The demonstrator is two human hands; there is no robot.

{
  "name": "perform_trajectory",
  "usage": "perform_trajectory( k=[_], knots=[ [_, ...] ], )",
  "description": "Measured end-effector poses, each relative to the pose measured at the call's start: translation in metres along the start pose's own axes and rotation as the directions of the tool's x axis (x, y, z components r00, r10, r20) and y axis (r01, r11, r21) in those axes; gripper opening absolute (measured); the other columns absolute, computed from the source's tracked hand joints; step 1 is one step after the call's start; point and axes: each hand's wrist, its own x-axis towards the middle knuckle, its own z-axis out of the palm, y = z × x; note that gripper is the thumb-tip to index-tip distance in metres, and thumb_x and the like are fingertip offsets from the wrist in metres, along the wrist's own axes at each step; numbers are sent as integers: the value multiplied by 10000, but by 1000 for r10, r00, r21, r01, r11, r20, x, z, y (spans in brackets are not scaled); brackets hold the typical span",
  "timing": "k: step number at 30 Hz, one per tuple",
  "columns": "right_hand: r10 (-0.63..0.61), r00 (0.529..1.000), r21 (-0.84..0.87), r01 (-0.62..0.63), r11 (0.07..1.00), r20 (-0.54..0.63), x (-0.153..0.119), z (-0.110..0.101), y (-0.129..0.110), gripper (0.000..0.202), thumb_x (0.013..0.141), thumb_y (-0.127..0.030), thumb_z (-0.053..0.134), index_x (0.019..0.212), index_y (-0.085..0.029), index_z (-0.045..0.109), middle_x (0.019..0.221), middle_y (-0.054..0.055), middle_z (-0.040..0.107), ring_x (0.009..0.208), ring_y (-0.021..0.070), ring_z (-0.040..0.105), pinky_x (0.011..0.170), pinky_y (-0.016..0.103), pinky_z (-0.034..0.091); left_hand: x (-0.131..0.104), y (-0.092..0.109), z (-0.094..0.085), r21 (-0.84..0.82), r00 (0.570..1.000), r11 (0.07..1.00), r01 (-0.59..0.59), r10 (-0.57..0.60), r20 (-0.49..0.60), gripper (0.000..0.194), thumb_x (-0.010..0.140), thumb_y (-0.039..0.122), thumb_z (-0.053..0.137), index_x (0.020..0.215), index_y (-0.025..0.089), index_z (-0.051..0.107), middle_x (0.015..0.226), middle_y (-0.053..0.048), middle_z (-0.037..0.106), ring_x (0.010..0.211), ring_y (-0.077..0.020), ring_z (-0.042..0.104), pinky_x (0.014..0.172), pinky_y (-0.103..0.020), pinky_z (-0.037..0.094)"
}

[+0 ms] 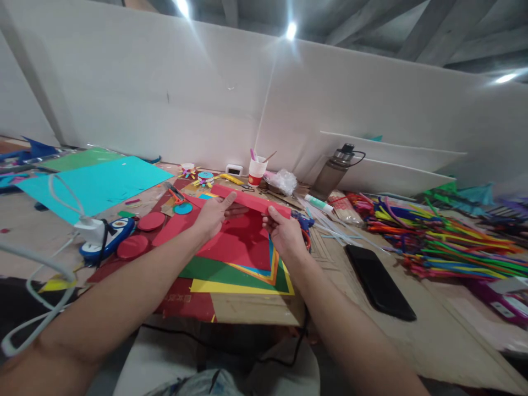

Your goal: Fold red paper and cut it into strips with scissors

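Observation:
A long red paper strip [253, 203] is held up at a slant between my two hands. My left hand [215, 213] grips it near its left end, thumb on the front and fingers stretched behind. Near the right end my right hand [285, 230] pinches it between thumb and curled fingers. Below both hands lies a stack of coloured paper, with a red sheet [239, 250] on top and green paper [212, 269] and yellow paper [243, 286] showing at its front edge. The strip casts a shadow on the red sheet.
Red discs [132, 247] and a blue power strip [108, 242] lie on the left, before a cyan sheet [99, 184]. A paper cup [256, 171], a bottle [330, 175] and a glue stick [319, 203] stand or lie behind. On the right are a black phone [379, 281] and colourful pipe cleaners [449, 239].

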Motion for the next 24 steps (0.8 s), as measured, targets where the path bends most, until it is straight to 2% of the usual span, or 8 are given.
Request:
perform_trajectory(
  k=[4,7,11,17,20,22,24],
  knots=[
    [2,1000,-14,-2,1000,22,-2,1,1,127,693,-158,774,701,-143,649,581,4,686,480,89,611,471,173,518,1,-1,-2,7,999,1000,8,-7,-38,268,790,384,706,752,126,643,772,-152,743,802,-249,737,729,-328,587],
    [9,1000,-27,-8,1000,27,-4,2,1,104,705,-147,761,702,-138,658,584,6,688,479,87,607,468,175,517,2,2,-5,15,997,1000,2,0,-83,260,808,378,681,739,131,639,750,-143,742,725,-239,736,673,-316,589],
    [15,999,-51,-13,999,35,-6,3,1,79,722,-134,742,689,-127,671,582,10,688,472,81,597,464,173,512,4,5,-7,27,979,1000,16,-10,-201,277,802,393,672,704,136,636,681,-131,727,653,-240,726,600,-303,580],
    [32,999,-49,-30,998,37,-5,2,0,106,713,-146,756,669,-130,661,572,15,686,469,85,597,468,176,511,12,15,-18,-10,942,999,-51,45,-333,273,812,418,659,770,148,648,630,-85,712,650,-215,724,661,-308,588],
    [35,999,-14,-35,999,23,-3,1,-1,96,731,-143,738,681,-133,656,571,11,681,483,87,605,481,176,518,14,18,-18,-62,958,993,-99,78,-278,404,842,540,581,785,145,639,672,-93,722,691,-211,729,699,-319,590],
    [28,999,8,-28,1000,20,-2,1,-1,79,740,-152,732,710,-138,661,594,12,690,497,84,608,496,174,524,13,16,-14,-90,980,991,-102,84,-179,496,843,613,527,790,133,638,718,-122,730,737,-218,733,722,-325,590],
    [16,999,18,-16,1000,28,-3,1,0,84,733,-167,744,731,-147,663,612,7,696,510,82,611,524,177,535,11,13,-7,-90,992,991,-98,90,-90,486,827,606,559,802,127,638,758,-138,736,787,-223,733,759,-329,585]
  ],
)
